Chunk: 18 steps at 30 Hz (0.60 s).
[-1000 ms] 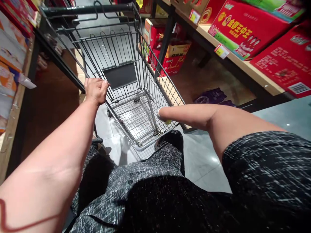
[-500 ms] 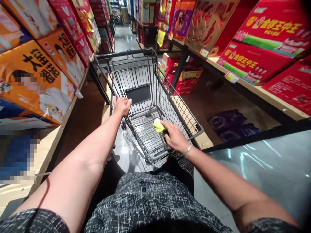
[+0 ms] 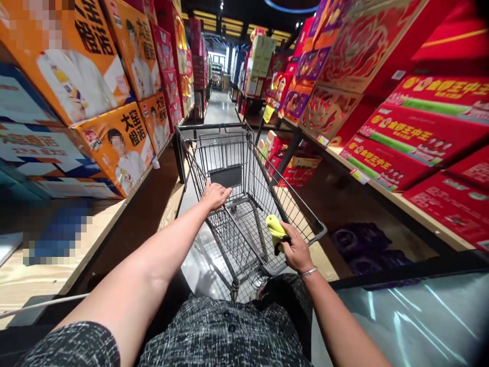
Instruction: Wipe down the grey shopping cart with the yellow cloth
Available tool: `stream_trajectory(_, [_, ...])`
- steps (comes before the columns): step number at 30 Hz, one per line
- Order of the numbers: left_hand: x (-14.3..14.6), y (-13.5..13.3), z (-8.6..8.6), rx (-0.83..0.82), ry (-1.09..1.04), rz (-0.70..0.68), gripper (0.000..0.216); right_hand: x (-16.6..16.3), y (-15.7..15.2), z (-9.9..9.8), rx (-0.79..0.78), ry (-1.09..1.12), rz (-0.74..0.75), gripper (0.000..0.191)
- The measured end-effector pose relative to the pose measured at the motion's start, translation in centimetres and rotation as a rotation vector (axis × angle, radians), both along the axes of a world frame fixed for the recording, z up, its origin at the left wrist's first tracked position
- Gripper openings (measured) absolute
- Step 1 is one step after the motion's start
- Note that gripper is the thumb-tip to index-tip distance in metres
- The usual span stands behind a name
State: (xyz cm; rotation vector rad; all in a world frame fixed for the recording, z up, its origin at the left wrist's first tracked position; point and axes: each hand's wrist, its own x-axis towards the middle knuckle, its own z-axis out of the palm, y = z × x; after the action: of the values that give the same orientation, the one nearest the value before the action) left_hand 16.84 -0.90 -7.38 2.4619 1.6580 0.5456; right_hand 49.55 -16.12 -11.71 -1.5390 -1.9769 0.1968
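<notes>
A grey wire shopping cart (image 3: 226, 177) stands in front of me, with no goods visible in its basket. My left hand (image 3: 216, 195) is closed over the left side rail of the cart, partway along it. Over the near right corner of the basket is my right hand (image 3: 298, 250), its fingers wrapped round a folded yellow cloth (image 3: 273, 228). Something black shows at the lower part of the cloth; I cannot make out whether it belongs to it. A bracelet (image 3: 307, 272) circles my right wrist.
Orange cartons (image 3: 118, 148) are stacked on the left shelf, red boxes (image 3: 393, 158) on the right one. Purple packs (image 3: 361, 244) lie low under the right shelf. Between the shelves, a shiny-floored aisle (image 3: 218, 104) runs ahead. A yellow tag (image 3: 268, 113) hangs on the right.
My view has tilted up, showing more of the aisle and ceiling. The cart and both hands appear lower and further right. Both hands keep their holds.
</notes>
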Motion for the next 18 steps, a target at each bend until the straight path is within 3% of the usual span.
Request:
stream_trajectory(7, [4.1,-1.6,0.7,-0.095,-0.048,-0.035,0.06,9.4,7.7,-0.5,-0.103,-0.08,0.041,0.06])
stream_trajectory(10, [6.1,-2.6,1.4,-0.207,-0.096,-0.059,0.066,10.8,11.5,0.5,-0.121,-0.065,-0.086,0.061])
stream_trajectory(13, [7.0,-3.6,1.9,-0.268,-0.169,-0.163,0.068,7.2,14.4,2.2,-0.053,0.095,-0.175,0.064])
stream_trajectory(16, [5.9,-4.4,2.4,-0.255,-0.27,-0.297,0.067,0.1,15.9,3.7,-0.024,0.274,-0.087,0.068])
stream_trajectory(18, [3.9,-4.6,3.0,-0.171,-0.327,-0.309,0.063,-4.5,16.5,4.1,-0.019,0.335,-0.028,0.068])
